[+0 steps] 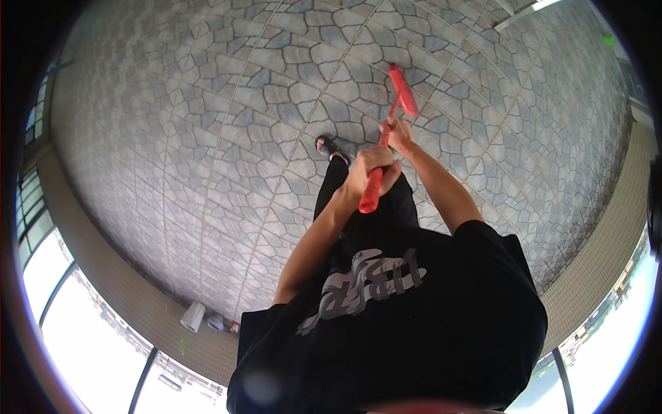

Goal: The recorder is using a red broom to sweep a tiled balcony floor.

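Observation:
A red broom (405, 91) with a long handle slants away from my body, its bar-shaped head down at the stone-patterned floor. Whether the head touches the floor is hard to tell. My left hand (369, 171) is wrapped round the upper handle, with the thick red end sticking out toward me below the fist. Farther down the same handle, nearer the head, my right hand (396, 135) is closed round it. A foot in a black sandal (332, 148) shows just beyond my left hand.
Irregular grey and bluish stone shapes pattern the floor (227, 172). A low tiled ledge (131, 293) with windows above it curves round the left and rear. Beside it at the lower left stand a white bucket-like container (194, 317) and smaller items. A pale frame (517, 15) crosses the upper right.

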The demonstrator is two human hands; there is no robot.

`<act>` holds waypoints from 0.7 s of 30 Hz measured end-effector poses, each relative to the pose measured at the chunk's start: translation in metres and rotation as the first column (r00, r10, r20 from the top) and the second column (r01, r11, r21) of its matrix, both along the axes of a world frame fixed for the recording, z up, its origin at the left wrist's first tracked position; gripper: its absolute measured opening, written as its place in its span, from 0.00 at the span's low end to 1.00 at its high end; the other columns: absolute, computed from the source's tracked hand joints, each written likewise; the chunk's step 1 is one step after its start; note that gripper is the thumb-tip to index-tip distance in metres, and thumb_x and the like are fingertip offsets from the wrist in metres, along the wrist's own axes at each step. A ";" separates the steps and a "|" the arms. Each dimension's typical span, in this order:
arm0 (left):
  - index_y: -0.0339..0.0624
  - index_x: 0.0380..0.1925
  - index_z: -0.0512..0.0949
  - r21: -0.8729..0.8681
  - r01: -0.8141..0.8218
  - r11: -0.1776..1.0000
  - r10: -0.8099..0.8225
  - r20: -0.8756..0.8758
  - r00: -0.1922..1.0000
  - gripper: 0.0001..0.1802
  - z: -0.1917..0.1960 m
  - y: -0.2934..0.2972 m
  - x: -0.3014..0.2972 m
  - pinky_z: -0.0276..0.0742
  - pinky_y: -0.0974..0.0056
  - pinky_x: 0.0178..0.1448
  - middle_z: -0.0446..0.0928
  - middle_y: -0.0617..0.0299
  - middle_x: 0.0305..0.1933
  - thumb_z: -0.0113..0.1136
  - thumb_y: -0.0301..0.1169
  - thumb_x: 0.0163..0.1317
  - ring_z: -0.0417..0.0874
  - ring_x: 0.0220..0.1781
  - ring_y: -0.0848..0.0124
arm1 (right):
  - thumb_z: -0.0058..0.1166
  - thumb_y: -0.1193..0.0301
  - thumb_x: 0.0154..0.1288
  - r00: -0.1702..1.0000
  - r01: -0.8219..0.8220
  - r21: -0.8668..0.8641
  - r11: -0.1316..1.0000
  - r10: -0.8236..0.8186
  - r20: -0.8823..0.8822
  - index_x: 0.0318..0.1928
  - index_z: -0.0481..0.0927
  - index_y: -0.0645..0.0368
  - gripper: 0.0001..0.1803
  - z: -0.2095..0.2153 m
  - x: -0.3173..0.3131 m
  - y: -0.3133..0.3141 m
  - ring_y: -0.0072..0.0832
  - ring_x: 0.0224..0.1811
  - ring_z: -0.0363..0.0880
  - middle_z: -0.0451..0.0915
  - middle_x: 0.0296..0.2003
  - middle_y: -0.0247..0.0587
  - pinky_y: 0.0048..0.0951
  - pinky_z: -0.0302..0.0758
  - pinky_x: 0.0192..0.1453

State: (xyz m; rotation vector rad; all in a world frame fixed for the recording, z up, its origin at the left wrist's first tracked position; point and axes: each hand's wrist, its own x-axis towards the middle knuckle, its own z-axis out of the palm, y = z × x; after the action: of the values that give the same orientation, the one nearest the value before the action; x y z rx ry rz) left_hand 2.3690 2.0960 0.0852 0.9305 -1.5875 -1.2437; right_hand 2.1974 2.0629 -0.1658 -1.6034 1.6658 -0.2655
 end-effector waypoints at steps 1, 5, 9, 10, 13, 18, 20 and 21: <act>0.38 0.17 0.64 0.010 -0.052 0.999 0.052 0.021 0.998 0.17 0.000 0.008 0.015 0.64 0.54 0.29 0.64 0.53 0.18 0.64 0.17 0.54 0.66 0.21 0.53 | 0.56 0.56 0.68 0.990 -0.130 -0.043 0.991 0.132 0.042 0.34 0.83 0.60 0.19 0.004 0.020 0.002 0.59 0.42 0.86 0.85 0.34 0.62 0.56 0.82 0.46; 0.35 0.18 0.69 0.080 -0.279 0.957 0.279 0.013 0.960 0.12 0.008 0.035 0.076 0.61 0.61 0.27 0.67 0.60 0.18 0.56 0.18 0.58 0.66 0.18 0.67 | 0.58 0.52 0.66 0.978 -0.199 0.012 0.980 0.197 0.074 0.32 0.86 0.59 0.21 0.012 0.096 0.009 0.58 0.42 0.86 0.85 0.34 0.60 0.56 0.82 0.45; 0.34 0.17 0.66 0.210 -0.402 0.891 0.411 0.002 0.912 0.14 0.029 0.052 0.121 0.62 0.64 0.27 0.70 0.60 0.19 0.55 0.16 0.59 0.67 0.20 0.72 | 0.59 0.47 0.65 0.913 -0.408 0.043 0.912 0.408 0.010 0.33 0.87 0.60 0.26 0.031 0.158 0.012 0.57 0.40 0.87 0.86 0.34 0.60 0.52 0.84 0.44; 0.34 0.17 0.66 0.209 -0.413 0.886 0.423 -0.005 0.906 0.14 0.027 0.055 0.133 0.62 0.64 0.27 0.70 0.60 0.19 0.55 0.16 0.59 0.67 0.20 0.72 | 0.59 0.46 0.65 0.895 -0.447 0.046 0.893 0.446 0.032 0.33 0.87 0.61 0.27 0.040 0.168 0.011 0.57 0.39 0.87 0.86 0.33 0.61 0.51 0.84 0.44; 0.33 0.17 0.64 0.118 -0.417 0.901 0.425 -0.057 0.903 0.15 0.025 0.067 0.159 0.62 0.64 0.27 0.69 0.60 0.19 0.54 0.15 0.60 0.67 0.20 0.72 | 0.58 0.47 0.66 0.863 -0.500 0.030 0.865 0.501 -0.064 0.32 0.86 0.62 0.27 0.062 0.185 0.008 0.57 0.39 0.87 0.85 0.33 0.60 0.52 0.84 0.43; 0.34 0.16 0.63 0.007 -0.427 0.904 0.406 -0.320 0.856 0.13 0.042 0.067 0.164 0.64 0.59 0.28 0.68 0.58 0.19 0.51 0.13 0.56 0.66 0.19 0.66 | 0.59 0.52 0.65 0.850 -0.493 0.086 0.866 0.500 -0.165 0.33 0.86 0.60 0.21 0.103 0.168 0.007 0.56 0.43 0.87 0.87 0.36 0.57 0.52 0.84 0.47; 0.34 0.16 0.63 -0.047 -0.284 0.958 0.270 -0.199 0.942 0.14 0.036 0.065 0.157 0.64 0.57 0.29 0.67 0.57 0.18 0.54 0.14 0.55 0.66 0.20 0.65 | 0.60 0.56 0.63 0.905 -0.397 0.057 0.916 0.401 -0.144 0.33 0.86 0.57 0.17 0.099 0.148 0.006 0.56 0.45 0.87 0.87 0.38 0.55 0.51 0.83 0.49; 0.34 0.16 0.63 -0.045 -0.307 0.951 0.292 -0.201 0.935 0.14 0.030 0.063 0.151 0.64 0.57 0.29 0.67 0.57 0.18 0.54 0.14 0.55 0.66 0.20 0.65 | 0.60 0.57 0.63 0.937 -0.343 0.066 0.937 0.347 -0.053 0.33 0.86 0.56 0.15 0.096 0.137 0.005 0.55 0.45 0.87 0.87 0.38 0.55 0.51 0.83 0.49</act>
State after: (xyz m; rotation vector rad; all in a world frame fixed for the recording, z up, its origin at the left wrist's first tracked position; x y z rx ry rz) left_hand 2.5198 2.1594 0.1155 0.9343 -1.2768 -1.0191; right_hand 2.3343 2.0682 -0.0701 -1.8423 1.3912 0.0116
